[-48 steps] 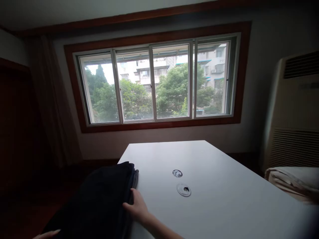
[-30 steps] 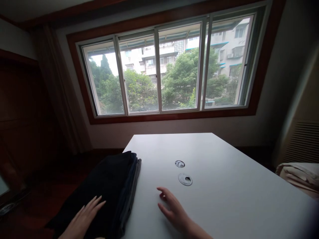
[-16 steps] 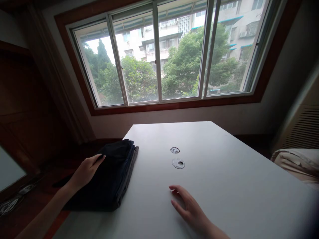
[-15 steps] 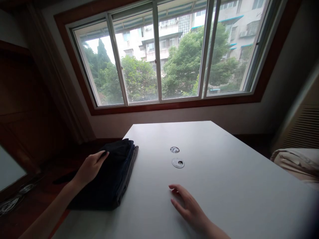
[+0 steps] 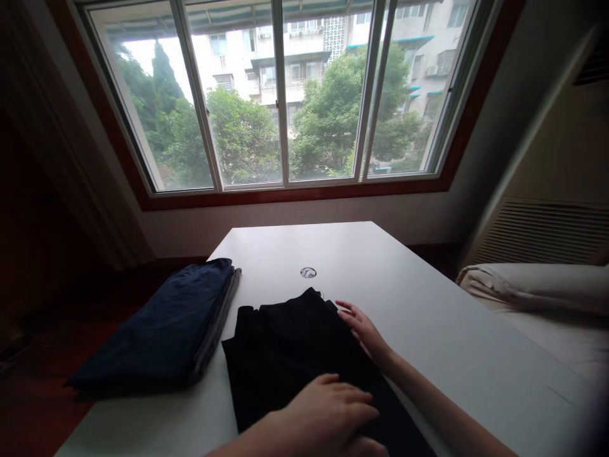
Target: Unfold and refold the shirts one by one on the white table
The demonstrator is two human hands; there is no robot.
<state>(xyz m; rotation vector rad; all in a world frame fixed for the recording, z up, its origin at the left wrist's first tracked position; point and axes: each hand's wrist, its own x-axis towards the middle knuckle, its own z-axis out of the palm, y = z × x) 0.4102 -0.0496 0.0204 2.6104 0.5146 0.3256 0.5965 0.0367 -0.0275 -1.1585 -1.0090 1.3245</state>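
The left hand [image 5: 328,409] is over the black cloth [image 5: 285,355], palm down, with its fingers loose and a bit bent, not squeezing anything. The right hand [image 5: 364,327] is farther out, at the right edge of the same cloth. Its fingers are a little curled, and I can't tell if they pinch the cloth or only touch it. The black cloth lies flat on the white tabletop [image 5: 285,244], under the left hand and just to the left of the right hand. To the left of both hands is a folded dark blue cloth [image 5: 162,324], with a gray cloth [image 5: 231,289] peeking out from under it. Past the hands, just beyond the top of the black cloth, is a round hole [image 5: 308,273] with something shiny in it. Well off to the right of the hands is a pale, puffy roll [image 5: 537,285]. Far in front of the hands is a big window [image 5: 280,108], with green trees [image 5: 333,114] outside.
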